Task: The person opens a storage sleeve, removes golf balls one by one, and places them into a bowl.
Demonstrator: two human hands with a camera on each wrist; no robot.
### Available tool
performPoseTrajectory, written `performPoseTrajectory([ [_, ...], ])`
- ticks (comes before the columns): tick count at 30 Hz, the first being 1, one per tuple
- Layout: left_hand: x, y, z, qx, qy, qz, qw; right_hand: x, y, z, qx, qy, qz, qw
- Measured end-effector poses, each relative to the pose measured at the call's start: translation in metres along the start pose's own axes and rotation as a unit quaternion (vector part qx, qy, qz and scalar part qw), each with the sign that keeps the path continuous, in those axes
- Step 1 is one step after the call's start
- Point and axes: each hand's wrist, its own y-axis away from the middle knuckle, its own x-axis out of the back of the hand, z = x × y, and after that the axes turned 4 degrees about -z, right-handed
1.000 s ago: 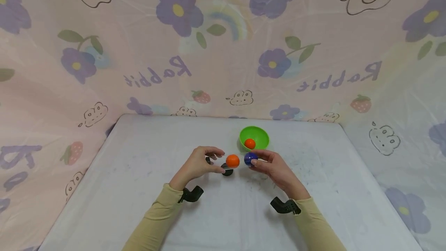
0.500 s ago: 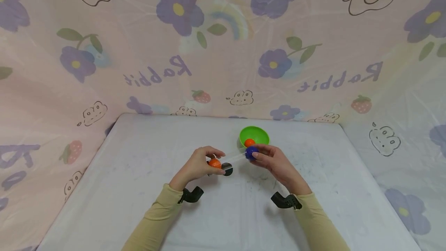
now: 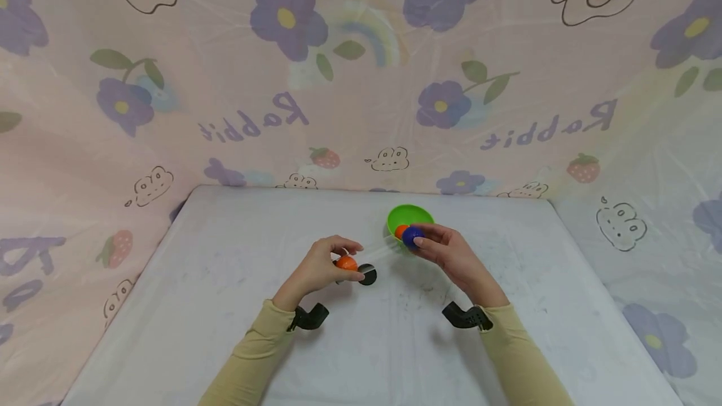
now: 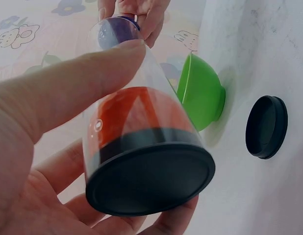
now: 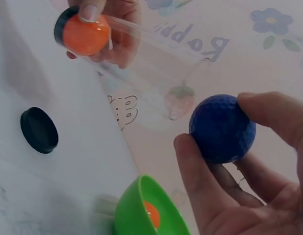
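Apart: left grip (image 3: pixel 320 265) curls round tube (image 5: pixel 146 61), right grip (image 3: pixel 455 257) fingertip-pinches blue ball (image 5: pixel 222 128).

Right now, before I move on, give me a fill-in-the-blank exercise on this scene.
1. The right hand holds a dimpled ball colored ____.
2. The clear tube is gripped by the ____.
3. The ball inside the bowl is colored ____.
4. The loose cap on the table is colored ____.
Missing words: blue; left hand; orange; black.
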Motion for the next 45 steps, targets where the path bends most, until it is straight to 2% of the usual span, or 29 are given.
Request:
performPoseTrajectory([
  [12,-0.003,0.002,-0.003,-0.002,0.0,-0.006,1.0,0.02,-0.009,-0.005,0.006,0.011,0.004,1.0],
  [20,-0.002,0.002,0.0,-0.001,-0.004,-0.007,1.0,0.03,-0.019,-0.006,-0.02,0.023,0.046,0.998],
  [26,-0.002,0.002,-0.002,0.003,0.001,-0.012,0.9999,0.033,-0.025,-0.008,-0.039,0.086,0.072,0.993],
  [37,-0.002,0.004,-0.005,0.008,0.001,-0.02,0.9998,0.038,-0.036,0.001,-0.028,0.174,0.082,0.981],
  [45,0.0,0.004,-0.004,0.006,-0.004,-0.016,0.9998,0.036,-0.044,0.006,-0.023,0.246,0.078,0.966],
])
